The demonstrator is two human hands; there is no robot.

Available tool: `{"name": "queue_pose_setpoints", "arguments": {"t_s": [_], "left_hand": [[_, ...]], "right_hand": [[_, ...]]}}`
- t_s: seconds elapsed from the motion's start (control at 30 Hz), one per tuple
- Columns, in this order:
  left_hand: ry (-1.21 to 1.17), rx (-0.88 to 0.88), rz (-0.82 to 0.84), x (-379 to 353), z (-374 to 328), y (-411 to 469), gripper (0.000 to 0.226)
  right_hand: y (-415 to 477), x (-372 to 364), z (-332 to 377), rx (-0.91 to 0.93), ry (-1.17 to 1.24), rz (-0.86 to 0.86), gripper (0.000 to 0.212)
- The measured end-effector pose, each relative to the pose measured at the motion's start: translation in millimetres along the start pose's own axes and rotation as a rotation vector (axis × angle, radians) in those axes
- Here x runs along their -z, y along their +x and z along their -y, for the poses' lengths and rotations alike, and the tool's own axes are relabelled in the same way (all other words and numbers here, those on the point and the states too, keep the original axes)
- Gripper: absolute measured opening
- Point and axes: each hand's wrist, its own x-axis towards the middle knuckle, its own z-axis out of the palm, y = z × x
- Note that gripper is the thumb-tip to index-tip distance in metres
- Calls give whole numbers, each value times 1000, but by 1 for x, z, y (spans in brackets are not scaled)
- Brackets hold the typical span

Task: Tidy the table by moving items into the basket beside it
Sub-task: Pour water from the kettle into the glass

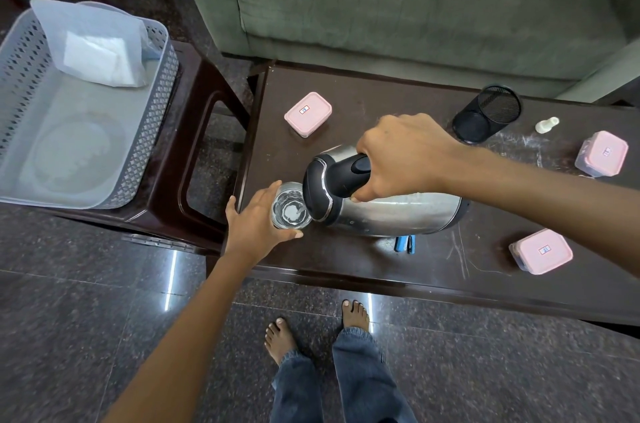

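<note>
Our right hand [405, 155] grips the kettle [398, 214], tipped over the glass [289, 206] that our left hand [252, 225] holds on the table [381, 266], so lots is left: the basket [20, 76] has a bag [97, 44], but the boxes [307, 113] are not in yet.

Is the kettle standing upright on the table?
No, the right hand holds the kettle tipped sideways, its spout end at the glass that the left hand grips.

basket [157, 117]: cut by left edge | blue item [403, 244]: mostly under kettle [398, 211] | pink box [308, 114] label: unreadable
</note>
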Motion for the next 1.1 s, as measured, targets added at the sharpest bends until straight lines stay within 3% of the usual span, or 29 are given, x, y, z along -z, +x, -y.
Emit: {"name": "queue_pose_setpoints", "arguments": {"t_s": [1.1], "left_hand": [[-30, 5, 18, 0, 1, 0, 98]], "right_hand": [[4, 5, 4, -29, 4, 23, 53]]}}
